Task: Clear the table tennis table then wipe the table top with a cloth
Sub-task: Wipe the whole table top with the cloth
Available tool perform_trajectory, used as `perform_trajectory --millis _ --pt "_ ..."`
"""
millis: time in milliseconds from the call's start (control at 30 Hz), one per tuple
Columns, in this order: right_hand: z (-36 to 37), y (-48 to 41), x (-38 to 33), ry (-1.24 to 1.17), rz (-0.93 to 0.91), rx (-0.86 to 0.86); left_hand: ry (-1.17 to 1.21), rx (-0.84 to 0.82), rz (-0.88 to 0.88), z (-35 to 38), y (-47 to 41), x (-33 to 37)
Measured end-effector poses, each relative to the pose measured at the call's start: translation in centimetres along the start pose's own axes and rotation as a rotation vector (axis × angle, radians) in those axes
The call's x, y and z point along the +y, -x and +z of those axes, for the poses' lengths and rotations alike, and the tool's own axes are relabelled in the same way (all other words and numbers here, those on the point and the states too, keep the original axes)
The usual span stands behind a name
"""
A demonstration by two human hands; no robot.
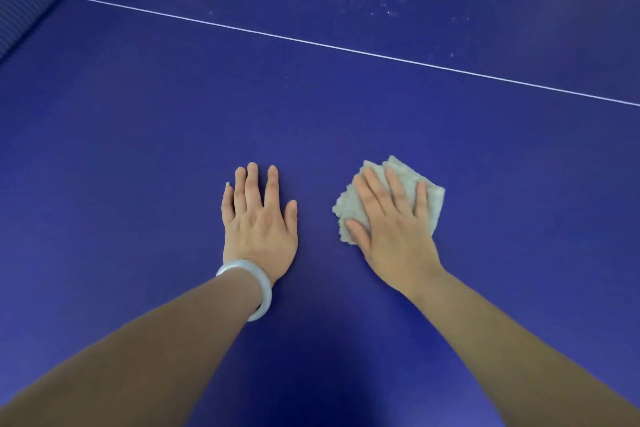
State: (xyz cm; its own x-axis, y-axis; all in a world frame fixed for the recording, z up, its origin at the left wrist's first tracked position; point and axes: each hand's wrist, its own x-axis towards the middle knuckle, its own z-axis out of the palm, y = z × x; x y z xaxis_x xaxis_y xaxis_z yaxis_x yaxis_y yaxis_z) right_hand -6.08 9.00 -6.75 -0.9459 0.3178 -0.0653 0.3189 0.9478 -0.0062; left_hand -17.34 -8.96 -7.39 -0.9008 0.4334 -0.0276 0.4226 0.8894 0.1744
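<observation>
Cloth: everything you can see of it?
The cloth is a pale grey-beige rag, fuzzy like terry, bunched into a rough pad with ragged edges. It lies flat on the blue table. The right hand presses on it with straight, spread fingers, covering its middle. The left hand rests apart from it.

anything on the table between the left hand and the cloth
No. In the head view only bare blue table top lies between the left hand and the cloth under the right hand.

Blue table top (138, 149), white line (346, 49), beige cloth (429, 204)
</observation>
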Motion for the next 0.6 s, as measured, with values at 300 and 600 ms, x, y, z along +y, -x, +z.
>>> perform_trajectory --millis 300,600 --pt "0.0 -0.9 -8.3 -0.08 0.466 0.002 0.115 -0.021 0.065 -0.9 0.3 -0.6" --pt "0.5 -1.6 -10.0 -0.057 0.467 0.043 0.195 -0.008 0.202 -4.2 -4.1 -13.5"
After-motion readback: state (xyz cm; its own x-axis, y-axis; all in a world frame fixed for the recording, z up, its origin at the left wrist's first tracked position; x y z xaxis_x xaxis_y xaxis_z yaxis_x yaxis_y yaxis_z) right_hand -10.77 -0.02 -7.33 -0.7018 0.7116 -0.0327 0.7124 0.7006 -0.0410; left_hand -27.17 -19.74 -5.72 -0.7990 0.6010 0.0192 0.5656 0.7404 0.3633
